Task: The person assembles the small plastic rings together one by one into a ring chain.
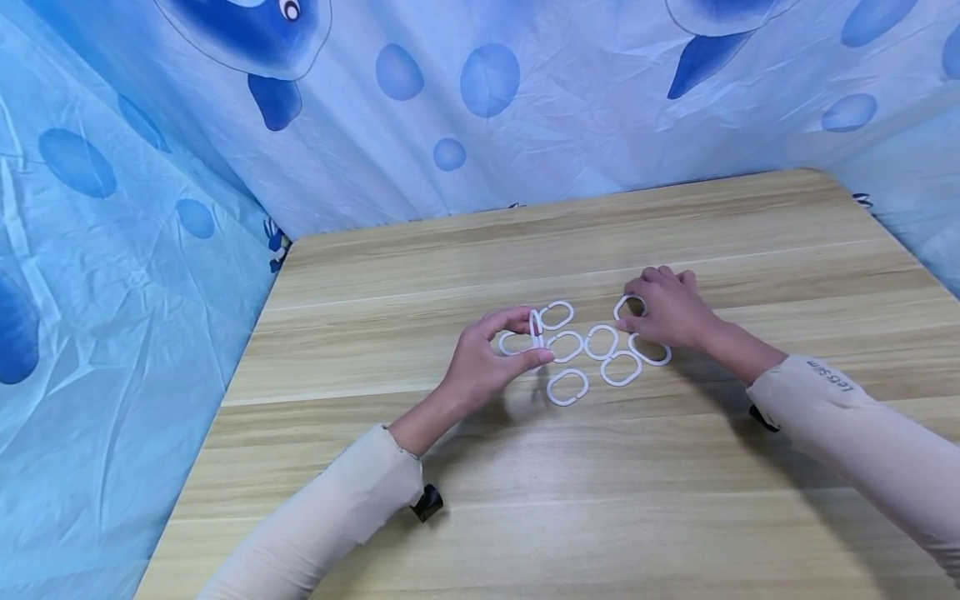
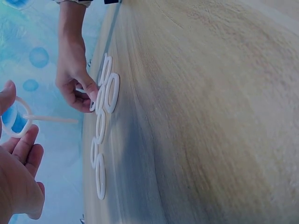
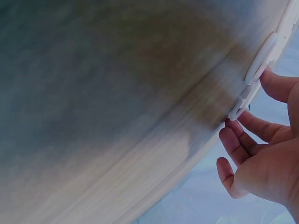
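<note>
Between its thumb and fingers my left hand [image 1: 480, 357] holds a white oval plastic chain link [image 1: 533, 325] above the table. A second link [image 2: 56, 119] joins it, edge-on in the left wrist view. To the right, my right hand [image 1: 672, 308] has its thumb and forefinger on opposite ends of another white link [image 1: 617, 308], pinching it at the tabletop. More loose links of the same kind lie flat between and beside the hands, among them one nearest me [image 1: 550, 392]. Small gaps show in some of their outlines. The right hand partly covers a link [image 1: 660, 362] beneath it.
A wood-grain table [image 1: 525, 517] carries everything. Behind it and along the left hangs a blue curtain [image 1: 330, 158] with dolphin and bubble prints, meeting the table's far edge. Each sleeved forearm has a small dark device [image 1: 427, 503] under its cuff.
</note>
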Available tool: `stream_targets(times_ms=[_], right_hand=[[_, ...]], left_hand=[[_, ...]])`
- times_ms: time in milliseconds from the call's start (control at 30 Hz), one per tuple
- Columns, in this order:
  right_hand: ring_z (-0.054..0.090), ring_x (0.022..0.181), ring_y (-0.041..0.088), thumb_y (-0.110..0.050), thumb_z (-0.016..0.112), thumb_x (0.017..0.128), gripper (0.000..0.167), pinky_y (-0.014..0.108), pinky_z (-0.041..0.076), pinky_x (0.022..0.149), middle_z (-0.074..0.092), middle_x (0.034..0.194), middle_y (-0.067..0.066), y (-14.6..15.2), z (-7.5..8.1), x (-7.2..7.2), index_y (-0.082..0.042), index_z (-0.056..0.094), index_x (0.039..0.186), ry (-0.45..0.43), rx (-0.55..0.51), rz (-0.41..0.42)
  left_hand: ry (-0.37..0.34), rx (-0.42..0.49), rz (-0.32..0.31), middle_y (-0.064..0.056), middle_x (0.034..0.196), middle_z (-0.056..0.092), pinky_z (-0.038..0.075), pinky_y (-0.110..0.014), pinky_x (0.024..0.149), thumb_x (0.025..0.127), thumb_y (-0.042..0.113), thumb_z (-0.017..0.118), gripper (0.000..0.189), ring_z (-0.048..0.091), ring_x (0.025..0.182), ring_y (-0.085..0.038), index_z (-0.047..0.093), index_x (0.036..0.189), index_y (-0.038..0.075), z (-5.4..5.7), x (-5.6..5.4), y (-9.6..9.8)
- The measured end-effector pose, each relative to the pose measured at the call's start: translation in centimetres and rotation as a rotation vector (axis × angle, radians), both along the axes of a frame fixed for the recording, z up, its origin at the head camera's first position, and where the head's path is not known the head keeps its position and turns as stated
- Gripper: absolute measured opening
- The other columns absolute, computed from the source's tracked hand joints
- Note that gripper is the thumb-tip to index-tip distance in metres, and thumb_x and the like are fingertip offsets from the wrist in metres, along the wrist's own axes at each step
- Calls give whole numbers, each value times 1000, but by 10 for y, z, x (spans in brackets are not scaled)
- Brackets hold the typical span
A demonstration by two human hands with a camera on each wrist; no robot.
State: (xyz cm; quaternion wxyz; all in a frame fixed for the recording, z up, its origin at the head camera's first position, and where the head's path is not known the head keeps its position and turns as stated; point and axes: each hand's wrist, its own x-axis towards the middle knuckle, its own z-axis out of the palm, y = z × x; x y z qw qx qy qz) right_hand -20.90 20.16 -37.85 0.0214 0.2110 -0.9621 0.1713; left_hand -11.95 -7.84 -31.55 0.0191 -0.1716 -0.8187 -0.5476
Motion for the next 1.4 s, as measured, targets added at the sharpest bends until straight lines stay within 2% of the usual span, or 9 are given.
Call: stream_targets(times_ms=[200, 333, 433, 667, 867, 967, 1133, 1200, 1400], right_hand=[[53, 102, 38, -36, 74, 80, 47, 56, 30, 83, 60, 104, 19, -1, 0, -1, 2, 64, 105, 86, 49, 10], [54, 93, 36, -33, 73, 77, 41, 55, 30, 81, 62, 95, 16, -2, 0, -2, 0, 66, 99, 148, 26, 14], [54, 89, 33, -31, 72, 76, 38, 54, 30, 81, 62, 91, 14, -4, 4, -3, 0, 66, 97, 152, -53, 14], [51, 91, 25, -27, 75, 78, 38, 47, 27, 86, 60, 94, 12, -12, 19, 1, -1, 64, 104, 80, -299, 34], [51, 93, 24, -19, 79, 77, 37, 41, 36, 84, 62, 97, 15, -21, 29, 6, -1, 64, 107, 101, -525, 38], [52, 95, 24, -18, 79, 77, 39, 40, 37, 84, 62, 100, 14, -25, 34, 9, -2, 64, 109, 116, -586, 31], [53, 97, 23, -16, 79, 77, 38, 41, 37, 89, 62, 102, 13, -31, 40, 14, -3, 64, 109, 120, -624, 33], [53, 98, 22, -17, 79, 78, 38, 42, 37, 91, 62, 104, 12, -33, 42, 16, -4, 64, 110, 97, -637, 32], [52, 101, 18, -24, 76, 82, 36, 44, 33, 96, 62, 106, 5, -39, 48, 23, -8, 63, 111, -16, -678, 27]], left_hand=[[-13, 5, -6, -19, 100, 69, 36, -40, 104, 73, 6, 82, 48, 59, 107, -29, 65, 117, 0, 0, 0, 1], [-21, 7, -8, -19, 100, 69, 36, -41, 104, 74, 6, 82, 47, 59, 107, -29, 65, 117, -1, 0, 0, 1], [-21, 5, -10, -19, 100, 69, 36, -43, 104, 74, 6, 82, 47, 59, 107, -29, 65, 117, -1, 0, 0, 1], [-11, 11, -12, -20, 99, 69, 37, -45, 103, 74, 5, 82, 47, 60, 106, -30, 65, 117, -1, -1, -1, 1], [-2, 11, -9, -20, 98, 69, 38, -42, 102, 74, 6, 82, 46, 60, 104, -31, 65, 117, -1, -2, -1, 2], [-3, 7, -6, -19, 98, 69, 38, -39, 101, 74, 6, 82, 47, 60, 104, -31, 65, 117, -1, -1, -1, 2], [-12, 12, -9, -20, 99, 69, 37, -40, 102, 74, 5, 82, 47, 60, 104, -31, 65, 117, -1, -1, 0, 1], [-11, 12, -8, -20, 99, 69, 37, -42, 103, 74, 5, 82, 47, 60, 104, -32, 65, 117, -1, -2, -1, 1], [-11, 30, -1, -13, 98, 71, 36, -49, 102, 73, 12, 84, 49, 61, 104, -25, 66, 118, 6, -28, -15, -2]])
